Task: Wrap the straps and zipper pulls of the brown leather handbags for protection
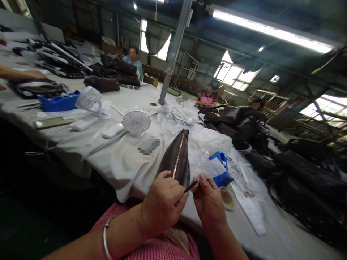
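A dark brown leather bag (pixel 168 160) with a gold zipper lies on the white-covered table in front of me, its narrow end pointing away. My left hand (pixel 165 199) is closed against the bag's near end, its thumb and fingers on one end of a short dark strip (pixel 191 186). Thumb and fingertips of my right hand (pixel 210 204) pinch the strip's other end. A thin translucent white sheet (pixel 213 168) rises just behind the right thumb; whether that hand grips it too is unclear. Beside it stand a blue tape dispenser (pixel 222 173) and a round tub of tan material (pixel 227 198).
White fans (pixel 136 121) and a phone (pixel 52 123) lie to the left, with another blue tape dispenser (pixel 59 102). Dark bags (pixel 311 169) are heaped at right. A metal post (pixel 173 54) rises beyond the table (pixel 130 159). A co-worker's arm (pixel 21 73) reaches in from the left.
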`<state>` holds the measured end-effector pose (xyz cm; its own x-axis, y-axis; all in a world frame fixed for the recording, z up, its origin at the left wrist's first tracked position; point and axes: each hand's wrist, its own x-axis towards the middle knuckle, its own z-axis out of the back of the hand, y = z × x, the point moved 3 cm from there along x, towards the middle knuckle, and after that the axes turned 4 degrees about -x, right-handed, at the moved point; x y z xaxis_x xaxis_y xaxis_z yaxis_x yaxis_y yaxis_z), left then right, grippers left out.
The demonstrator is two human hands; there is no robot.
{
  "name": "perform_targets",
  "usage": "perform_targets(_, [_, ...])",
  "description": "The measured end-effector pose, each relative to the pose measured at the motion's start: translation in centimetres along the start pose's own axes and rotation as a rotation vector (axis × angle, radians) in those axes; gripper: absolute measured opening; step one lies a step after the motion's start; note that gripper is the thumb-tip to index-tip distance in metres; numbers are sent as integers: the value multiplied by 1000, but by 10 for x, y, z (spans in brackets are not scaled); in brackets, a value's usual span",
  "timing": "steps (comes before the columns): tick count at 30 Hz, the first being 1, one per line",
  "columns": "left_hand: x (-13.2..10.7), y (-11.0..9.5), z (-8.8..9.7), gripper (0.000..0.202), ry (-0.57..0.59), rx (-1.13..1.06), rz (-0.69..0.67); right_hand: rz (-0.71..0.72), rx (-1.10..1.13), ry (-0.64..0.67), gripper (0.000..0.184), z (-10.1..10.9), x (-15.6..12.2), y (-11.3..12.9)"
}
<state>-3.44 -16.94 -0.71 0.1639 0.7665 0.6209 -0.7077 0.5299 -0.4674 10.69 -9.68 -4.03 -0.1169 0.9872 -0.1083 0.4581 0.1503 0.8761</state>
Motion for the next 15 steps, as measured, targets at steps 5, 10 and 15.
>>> perform_targets(5, [-2, 3, -1, 26, -4, -14, 31, 11, -20, -11, 17, -2, -1, -1])
perform_targets(10, [-3, 8, -4, 28, 29, -128, 124, 25, -49, 40, 15, -1, -2, -4])
perform_targets(15, [-3, 12, -3, 29, 62, -210, 184, 12, -93, 115, 18, -1, -7, -6])
